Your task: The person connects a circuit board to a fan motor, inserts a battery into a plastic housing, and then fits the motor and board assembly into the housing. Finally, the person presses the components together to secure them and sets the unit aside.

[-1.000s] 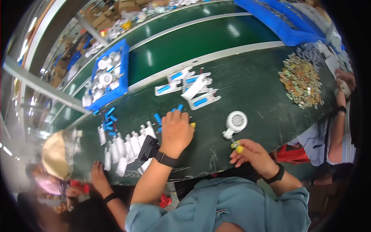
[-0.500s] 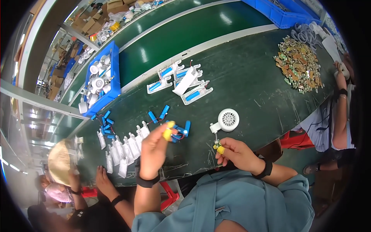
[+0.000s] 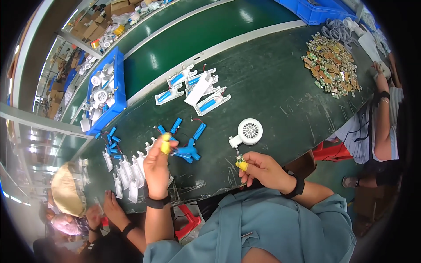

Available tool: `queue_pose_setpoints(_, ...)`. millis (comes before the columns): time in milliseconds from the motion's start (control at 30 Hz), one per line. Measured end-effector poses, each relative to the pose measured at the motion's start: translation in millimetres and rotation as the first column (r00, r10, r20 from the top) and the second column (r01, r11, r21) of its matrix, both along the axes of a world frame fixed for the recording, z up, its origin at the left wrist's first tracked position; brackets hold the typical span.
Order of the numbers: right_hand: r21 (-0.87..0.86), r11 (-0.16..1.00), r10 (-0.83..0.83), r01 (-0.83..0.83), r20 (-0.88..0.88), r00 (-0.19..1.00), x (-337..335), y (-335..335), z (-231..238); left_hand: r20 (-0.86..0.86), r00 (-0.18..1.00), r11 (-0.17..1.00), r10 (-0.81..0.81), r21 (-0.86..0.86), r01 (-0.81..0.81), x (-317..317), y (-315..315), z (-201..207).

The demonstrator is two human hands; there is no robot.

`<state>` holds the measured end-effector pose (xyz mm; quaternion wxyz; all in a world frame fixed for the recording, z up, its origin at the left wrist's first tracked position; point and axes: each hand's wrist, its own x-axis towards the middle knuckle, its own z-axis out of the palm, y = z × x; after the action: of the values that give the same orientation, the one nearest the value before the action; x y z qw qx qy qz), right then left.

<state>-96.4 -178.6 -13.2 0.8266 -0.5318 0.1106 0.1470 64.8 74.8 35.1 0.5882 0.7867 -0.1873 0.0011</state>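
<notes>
Pinching a small circuit board [image 3: 240, 158] between the thumb and index finger of the right hand [image 3: 266, 172], over the front edge of the counter [image 3: 276, 118], with yellow finger covers [image 3: 243, 166] giving, presumably, grip or protection. Curling the other fingers of that hand loosely below, likely to avoid crowding the thin wires [image 3: 237, 151]. Running those wires from the board to the neck of a white fan head [image 3: 250, 131], lying grille up just beyond the right hand, perhaps to spare the joints its weight. Raising the left hand [image 3: 157, 171] near the front edge, left of the fan head, with fingers half bent and covered tips beside a cluster of blue cells [image 3: 187, 151]; blurring too much there to reveal any hold on a cell. Lining up white casings [image 3: 127, 170] toward the left end, seemingly for easy reach. Grouping cell-bearing casings [image 3: 218, 101] near the far edge, probably for freeing the middle. Heaping loose boards [image 3: 331, 65] toward the right end, beside grey rings [image 3: 337, 31], apparently sorted by kind. Standing a blue bin [image 3: 120, 87] of white fan parts at the far left corner, evidently containing loose pieces
</notes>
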Motion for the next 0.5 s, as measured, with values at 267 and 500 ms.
queue_pose_setpoints(267,0.013,1.000,-0.009,0.010,-0.014,1.000,-2,-4,-1,-0.164,0.986,0.928,-0.025,-0.370,-0.038,-2,-12,31)
queue_pose_setpoints(500,0.051,0.997,0.065,-0.061,-0.069,0.995,1,-6,1,-0.252,0.919,0.906,-0.304,0.222,0.361,-74,-41,-8)
